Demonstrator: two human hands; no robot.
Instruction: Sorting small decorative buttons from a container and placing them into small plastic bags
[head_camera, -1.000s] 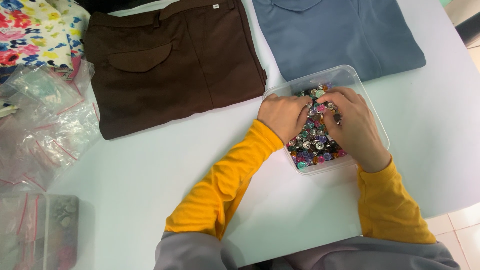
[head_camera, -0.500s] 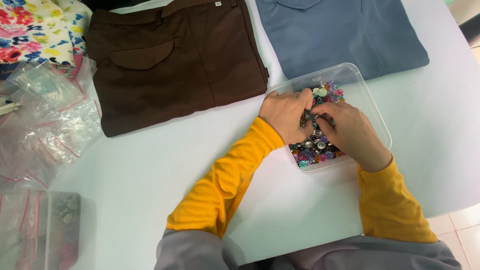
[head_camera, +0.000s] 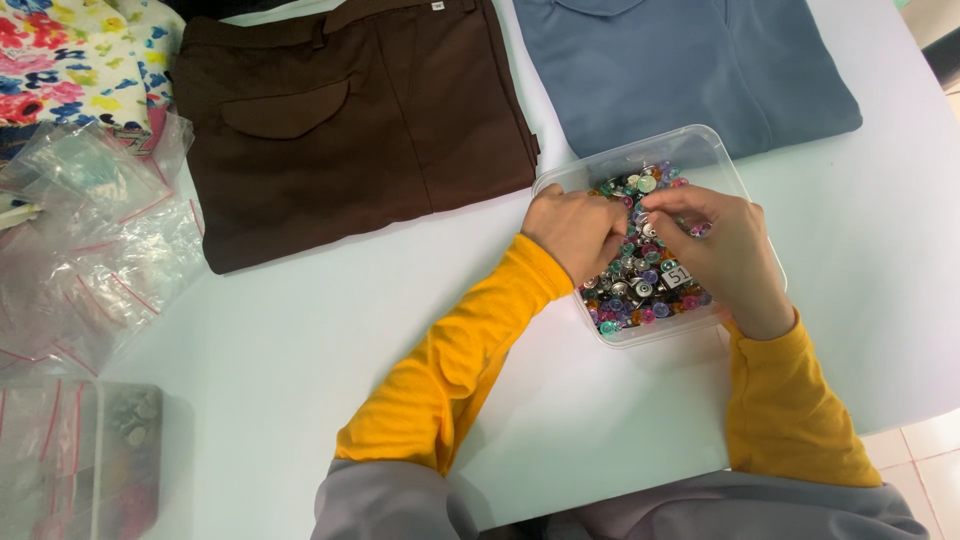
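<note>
A clear plastic tub (head_camera: 705, 140) on the white table holds a heap of small coloured and silver buttons (head_camera: 640, 285). Both my hands are inside it, in yellow sleeves. My left hand (head_camera: 575, 230) rests at the tub's left side with its fingers curled down into the buttons; what they hold is hidden. My right hand (head_camera: 725, 250) lies over the right side, its thumb and fingers pinched together on a small button near the top of the heap. The fingertips of the two hands are close together.
Folded brown trousers (head_camera: 350, 120) and a folded blue shirt (head_camera: 680, 65) lie beyond the tub. A floral cloth (head_camera: 70, 60) and several clear zip bags (head_camera: 90, 250) are at the left. A grey compartment box (head_camera: 80, 460) sits at the bottom left. The table edge (head_camera: 900, 425) is at the right.
The fingertips of both hands have shifted slightly among the buttons and drawn a little apart. The tub and the clothes have not moved.
</note>
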